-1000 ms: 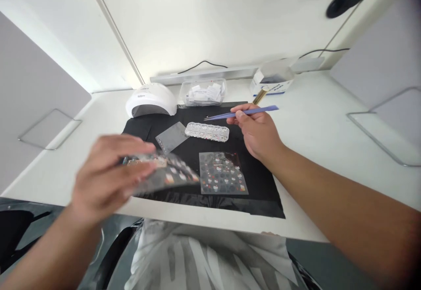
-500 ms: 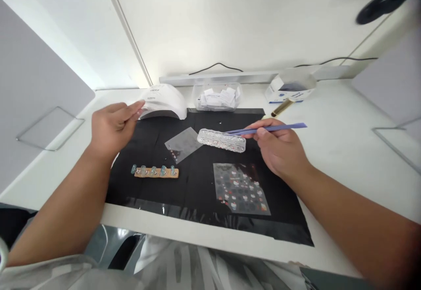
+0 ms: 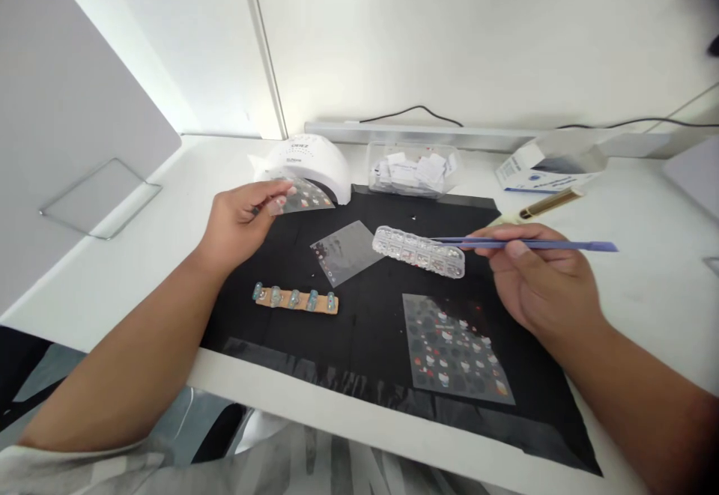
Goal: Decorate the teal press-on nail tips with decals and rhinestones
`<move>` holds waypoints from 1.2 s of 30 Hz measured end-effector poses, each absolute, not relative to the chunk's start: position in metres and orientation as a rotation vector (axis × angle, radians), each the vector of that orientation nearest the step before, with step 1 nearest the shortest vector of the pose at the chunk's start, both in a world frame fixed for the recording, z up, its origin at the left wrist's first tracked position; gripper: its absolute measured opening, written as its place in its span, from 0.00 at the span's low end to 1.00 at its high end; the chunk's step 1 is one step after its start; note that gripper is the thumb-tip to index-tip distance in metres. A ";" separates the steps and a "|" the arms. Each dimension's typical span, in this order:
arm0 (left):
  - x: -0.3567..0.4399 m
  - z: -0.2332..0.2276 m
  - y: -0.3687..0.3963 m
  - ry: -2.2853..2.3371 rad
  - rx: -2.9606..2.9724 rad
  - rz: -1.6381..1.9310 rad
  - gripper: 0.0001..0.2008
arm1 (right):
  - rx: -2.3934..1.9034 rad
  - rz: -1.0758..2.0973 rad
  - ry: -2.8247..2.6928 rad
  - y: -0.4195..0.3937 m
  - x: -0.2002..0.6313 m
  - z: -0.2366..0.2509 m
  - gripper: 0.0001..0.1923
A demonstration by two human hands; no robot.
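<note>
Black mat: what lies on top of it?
On the black mat: nail strip, clear film, bead case, sticker sheet. The right hand hides part of the mat.

You find very little here that you can actually read. The white dome lamp (image 3: 306, 162), left of centre in the upper half of the frame, carries a small dark brand mark on its front, too blurred to spell out. The white-and-blue box (image 3: 547, 168) at upper right bears blue print (also illegible at this size).
</note>
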State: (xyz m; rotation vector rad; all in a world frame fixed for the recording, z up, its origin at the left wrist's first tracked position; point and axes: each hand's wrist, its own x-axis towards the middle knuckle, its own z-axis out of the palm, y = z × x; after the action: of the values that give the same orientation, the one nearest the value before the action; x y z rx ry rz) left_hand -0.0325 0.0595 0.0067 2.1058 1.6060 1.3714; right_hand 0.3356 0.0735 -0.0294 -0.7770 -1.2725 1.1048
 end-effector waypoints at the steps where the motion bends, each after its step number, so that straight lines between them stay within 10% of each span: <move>1: -0.032 0.008 0.058 1.590 2.110 1.377 0.14 | -0.778 1.103 -1.276 0.074 0.336 -0.030 0.03; 36: 0.072 0.027 -0.004 1.049 2.285 1.133 0.22 | -0.367 1.518 -1.138 0.039 0.328 0.007 0.04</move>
State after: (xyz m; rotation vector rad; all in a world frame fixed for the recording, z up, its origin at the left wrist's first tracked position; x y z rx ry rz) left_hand 0.0724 -0.0043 0.0273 2.2853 1.0486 1.1331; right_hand 0.3284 0.0389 0.0068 -0.3667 -1.1377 1.5179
